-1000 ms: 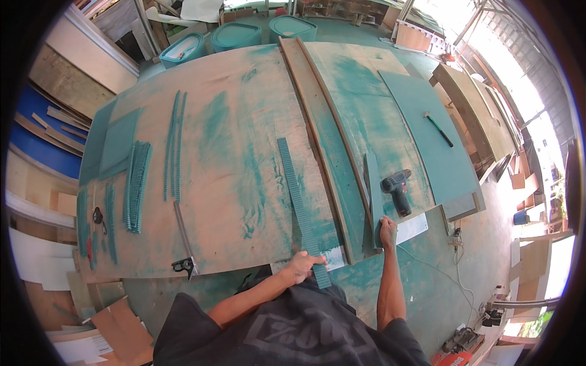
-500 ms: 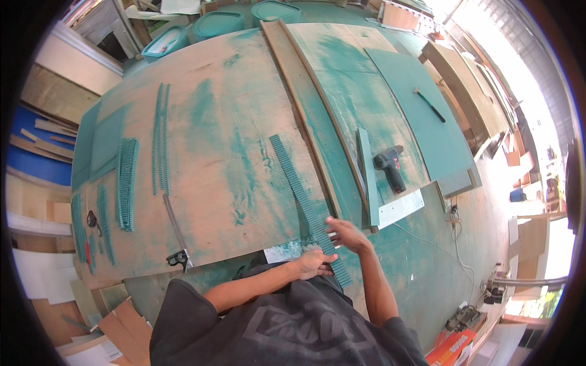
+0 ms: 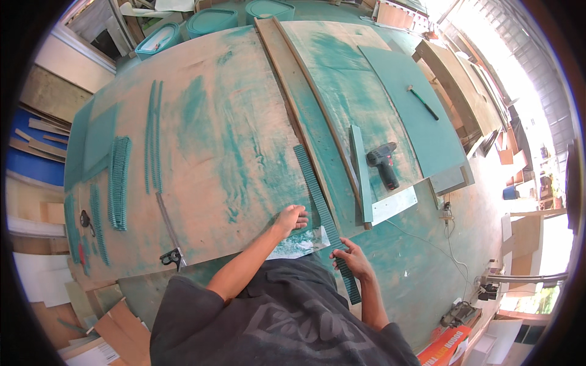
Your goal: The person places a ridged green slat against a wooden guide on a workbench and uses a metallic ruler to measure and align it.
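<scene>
A long teal ribbed strip (image 3: 317, 195) lies slanted over the front edge of the worktable, alongside a wooden rail (image 3: 292, 100). Its near end overhangs the edge. My right hand (image 3: 356, 258) is closed around the strip near that end, with fingertips on its ribs. To the left of the strip, my left hand (image 3: 290, 221) hovers apart from it, holding nothing, its fingers loosely bent and spread. Below my left hand, a white sheet (image 3: 299, 244) dusted with teal powder sticks out at the table edge.
On the left lie ribbed strips (image 3: 119, 183), thin strips (image 3: 154, 137), a combination square (image 3: 173, 257) and a tape measure (image 3: 85, 218). Rightward are a plain teal strip (image 3: 361, 177), a cordless drill (image 3: 383, 165) and a hammer (image 3: 422, 102) on a teal panel (image 3: 415, 131). A cable (image 3: 427, 241) trails on the floor.
The ribbed strip has swung rightward, closer to the rail. My left hand has left the strip and moved forward and left. My right hand has moved nearer to me and closed on the strip.
</scene>
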Demonstrator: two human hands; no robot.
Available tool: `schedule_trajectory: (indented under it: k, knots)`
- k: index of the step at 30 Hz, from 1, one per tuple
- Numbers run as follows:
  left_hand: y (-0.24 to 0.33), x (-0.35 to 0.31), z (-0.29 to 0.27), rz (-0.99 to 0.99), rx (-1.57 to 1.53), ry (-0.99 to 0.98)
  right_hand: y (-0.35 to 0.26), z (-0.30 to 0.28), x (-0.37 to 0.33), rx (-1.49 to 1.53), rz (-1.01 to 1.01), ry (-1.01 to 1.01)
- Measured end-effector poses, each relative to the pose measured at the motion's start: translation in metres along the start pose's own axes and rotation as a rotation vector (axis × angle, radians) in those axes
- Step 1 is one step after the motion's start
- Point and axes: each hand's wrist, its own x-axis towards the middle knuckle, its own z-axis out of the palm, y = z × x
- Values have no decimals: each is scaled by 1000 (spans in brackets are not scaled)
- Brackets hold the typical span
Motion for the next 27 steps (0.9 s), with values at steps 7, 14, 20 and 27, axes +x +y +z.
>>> schedule_trajectory:
  k: [7, 14, 20, 27]
  knots:
    - [43, 50, 32, 536, 1093, 439, 27, -11, 25, -71, -104, 65]
    - [57, 60, 32, 519, 1515, 400, 65, -1, 54, -758, -352, 420]
    - [74, 54, 27, 529, 1577, 359, 51, 21, 34, -894, -243, 482]
    - [110, 54, 30, 473, 1658, 276, 75, 5, 48, -881, -258, 392]
